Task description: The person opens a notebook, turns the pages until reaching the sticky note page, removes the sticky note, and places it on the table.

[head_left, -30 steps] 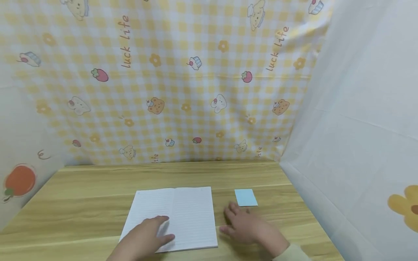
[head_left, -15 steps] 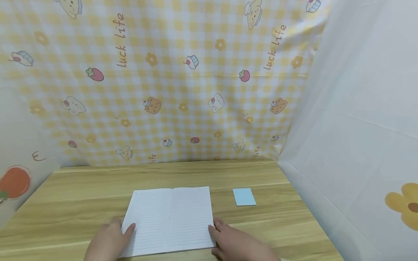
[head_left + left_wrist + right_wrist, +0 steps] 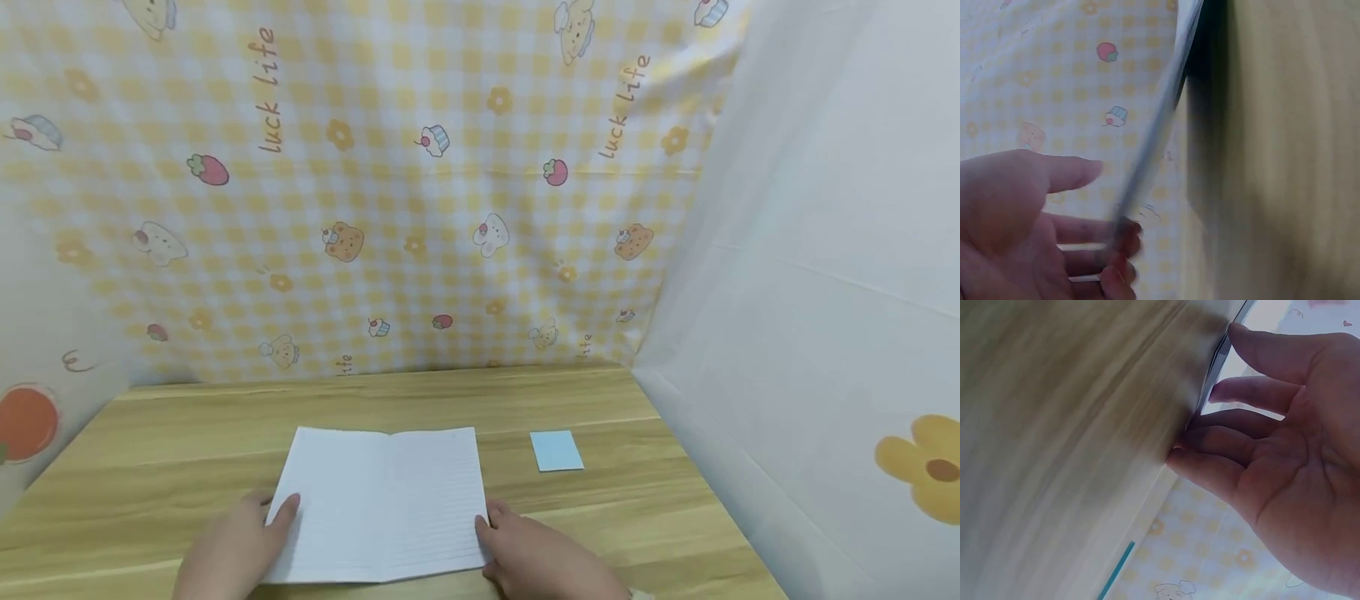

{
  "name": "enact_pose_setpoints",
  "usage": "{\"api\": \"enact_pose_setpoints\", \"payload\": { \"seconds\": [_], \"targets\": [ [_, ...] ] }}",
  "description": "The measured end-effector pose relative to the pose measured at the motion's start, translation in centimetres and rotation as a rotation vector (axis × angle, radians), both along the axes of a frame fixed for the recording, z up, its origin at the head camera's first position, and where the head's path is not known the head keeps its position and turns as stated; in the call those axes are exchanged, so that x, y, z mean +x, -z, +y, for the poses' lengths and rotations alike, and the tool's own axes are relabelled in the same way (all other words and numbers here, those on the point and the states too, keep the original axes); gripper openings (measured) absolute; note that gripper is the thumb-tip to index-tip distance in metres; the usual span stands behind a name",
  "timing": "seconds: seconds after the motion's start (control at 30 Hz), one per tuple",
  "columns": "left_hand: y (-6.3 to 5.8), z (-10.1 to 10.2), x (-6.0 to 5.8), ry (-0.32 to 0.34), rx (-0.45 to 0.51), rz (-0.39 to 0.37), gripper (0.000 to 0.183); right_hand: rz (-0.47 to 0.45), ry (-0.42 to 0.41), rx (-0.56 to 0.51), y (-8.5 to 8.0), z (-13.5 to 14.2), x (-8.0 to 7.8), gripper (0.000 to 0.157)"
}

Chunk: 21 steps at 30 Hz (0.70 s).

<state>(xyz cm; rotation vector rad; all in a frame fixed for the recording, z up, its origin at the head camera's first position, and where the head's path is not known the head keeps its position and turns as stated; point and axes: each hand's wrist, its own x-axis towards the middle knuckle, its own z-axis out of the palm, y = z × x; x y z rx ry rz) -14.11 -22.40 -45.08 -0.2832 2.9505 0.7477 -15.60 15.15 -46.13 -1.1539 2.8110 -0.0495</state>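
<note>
An open notebook (image 3: 345,500) with lined pages faces up in the head view, its left half raised off the table. At its left edge, my left hand (image 3: 228,546) grips it, thumb over the page and the other fingers mostly hidden beneath. The left wrist view shows the raised notebook edge (image 3: 1154,134) slanting past curled fingertips (image 3: 1125,244). Opposite, my right hand (image 3: 536,554) holds the right edge near the lower corner. Seen from the right wrist, thumb and fingers of that hand (image 3: 1291,431) meet the notebook's edge (image 3: 1210,378) close to the tabletop.
A light blue square of sticky notes (image 3: 557,451) lies right of the notebook on the wooden table (image 3: 180,450). Behind the table hangs a yellow checked curtain (image 3: 420,192), and a white sheet (image 3: 810,275) closes off the right side.
My left hand has gone from above the left page to the left edge and lifted that side. The right hand has come in from near the sticky notes to the right edge.
</note>
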Motion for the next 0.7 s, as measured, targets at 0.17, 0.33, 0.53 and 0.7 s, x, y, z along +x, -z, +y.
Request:
{"api": "enact_pose_setpoints", "payload": {
  "seconds": [0.17, 0.33, 0.53, 0.7],
  "targets": [
    [-3.2, 2.9, 0.4, 0.079, 0.112, 0.204, 0.061, 0.03, -0.006, -0.001, 0.2, -0.3, 0.0, 0.037],
    [-3.4, 7.1, 0.9, 0.358, 0.22, 0.292, 0.048, -0.121, 0.085, -0.134, 0.2, -0.1, -0.3, 0.042],
    [-1.1, 11.0, 0.4, 0.565, 0.094, 0.05, 0.065, -0.338, 0.204, -0.262, 0.2, 1.3, -1.4, 0.099],
    [0.8, 12.8, 0.1, 0.557, 0.037, -0.202, 0.064, -0.449, 0.234, -0.299, 0.1, 2.0, -1.6, 0.111]
  ]
}}
